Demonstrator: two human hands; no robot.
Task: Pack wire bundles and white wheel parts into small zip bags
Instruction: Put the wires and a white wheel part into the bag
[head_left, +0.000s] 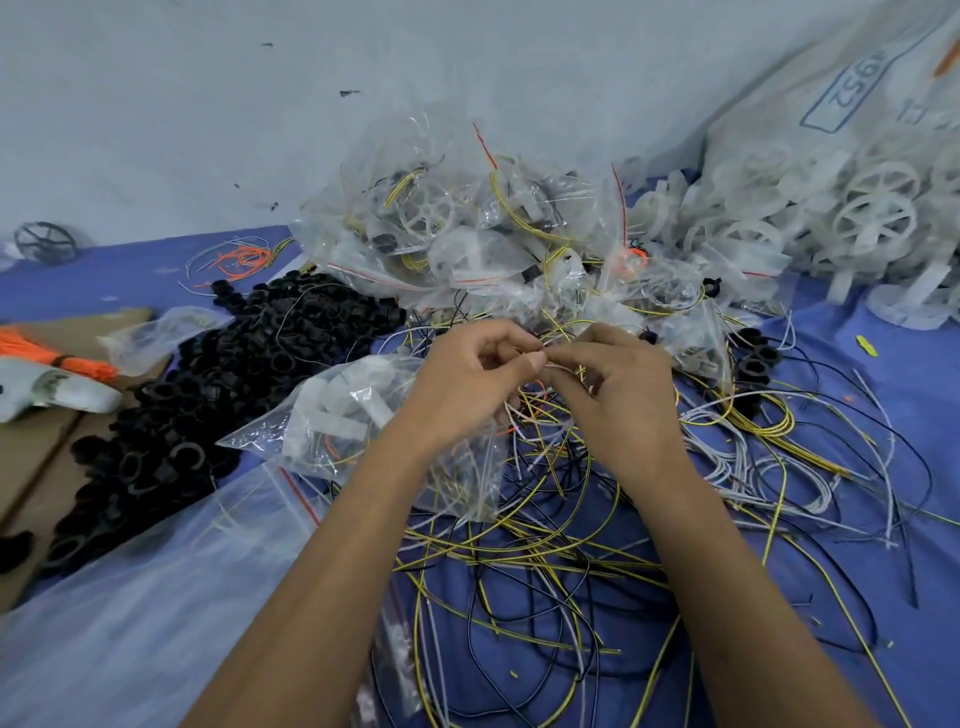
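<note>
My left hand (470, 379) and my right hand (618, 389) meet at the middle of the view, fingertips together, pinching a small bundle of thin wires (545, 364). Under my left wrist lies a clear zip bag (343, 415) with white wheel parts and wires inside. Loose yellow, black and white wires (545, 545) sprawl over the blue cloth below my hands. A heap of filled zip bags (467, 234) rises behind them. Loose white wheel parts (857, 218) pile up at the right.
A mound of black plastic rings (208, 395) covers the left. Orange wires (67, 358) and a white tool (47, 389) lie on cardboard at the far left. A large printed sack (857, 88) leans at the back right. Empty clear bags (130, 597) lie at the lower left.
</note>
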